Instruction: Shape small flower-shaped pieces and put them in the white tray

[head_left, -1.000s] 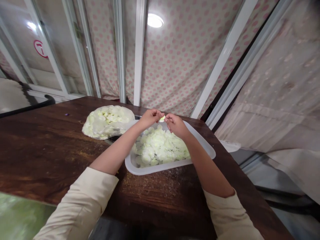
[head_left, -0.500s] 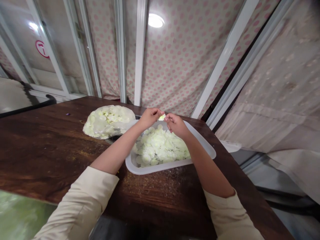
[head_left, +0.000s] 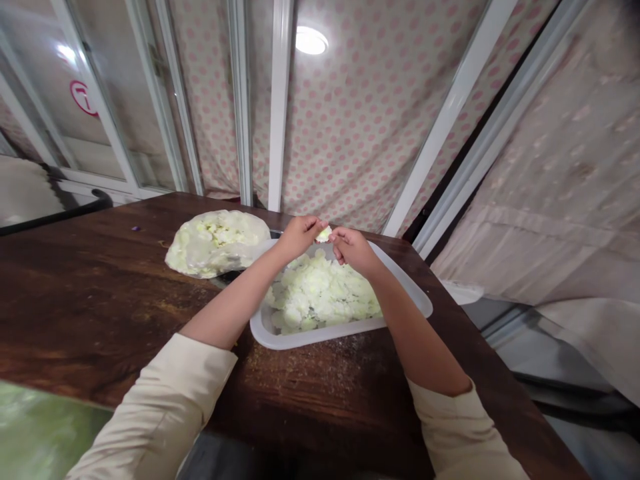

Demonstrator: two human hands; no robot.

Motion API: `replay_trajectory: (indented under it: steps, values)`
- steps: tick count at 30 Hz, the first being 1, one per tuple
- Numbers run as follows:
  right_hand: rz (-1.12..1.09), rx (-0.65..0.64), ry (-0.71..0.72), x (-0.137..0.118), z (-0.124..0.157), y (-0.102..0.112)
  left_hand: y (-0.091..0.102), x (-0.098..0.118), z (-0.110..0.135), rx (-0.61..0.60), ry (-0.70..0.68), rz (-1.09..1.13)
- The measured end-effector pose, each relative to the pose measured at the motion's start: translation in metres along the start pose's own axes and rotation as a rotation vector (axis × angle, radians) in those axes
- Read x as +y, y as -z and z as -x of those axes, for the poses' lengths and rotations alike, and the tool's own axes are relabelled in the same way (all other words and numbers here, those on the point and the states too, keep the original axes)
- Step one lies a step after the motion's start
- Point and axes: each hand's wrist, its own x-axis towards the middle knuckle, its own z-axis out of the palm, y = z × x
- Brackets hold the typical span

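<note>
My left hand (head_left: 300, 237) and my right hand (head_left: 353, 251) meet above the far rim of a white plastic tray (head_left: 320, 337). Between their fingertips is a small pale green-white piece (head_left: 324, 234), which both hands seem to pinch. A heap of similar pale pieces (head_left: 320, 293) fills most of the tray, below my hands. To the left, a clear plastic bag (head_left: 216, 244) packed with pale matter lies on the dark wooden table (head_left: 115, 287), close to my left forearm.
The table's far and right edges run close behind the tray. A white object (head_left: 461, 292) sits just past the right edge. A dark rail (head_left: 60, 213) and white-framed glass panels stand at the far left, with polka-dot cloth behind the table.
The small piece has turned in my fingertips and shows paler now. My hands have barely moved, and the tray and bag stay in place.
</note>
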Motion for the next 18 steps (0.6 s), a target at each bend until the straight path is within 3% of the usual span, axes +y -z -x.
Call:
replay_trajectory:
  steps: [7, 14, 18]
  values:
    - [0.001, 0.025, 0.019, -0.003, 0.001, 0.0, -0.003, 0.003, 0.002, 0.014, 0.051, 0.08]
    - [0.057, 0.049, 0.024, 0.001, -0.001, 0.001, -0.001, -0.008, -0.003, 0.197, 0.141, 0.05]
    - [0.168, 0.123, 0.046, 0.007, -0.003, 0.004, -0.003, -0.014, -0.004, 0.002, 0.281, 0.063]
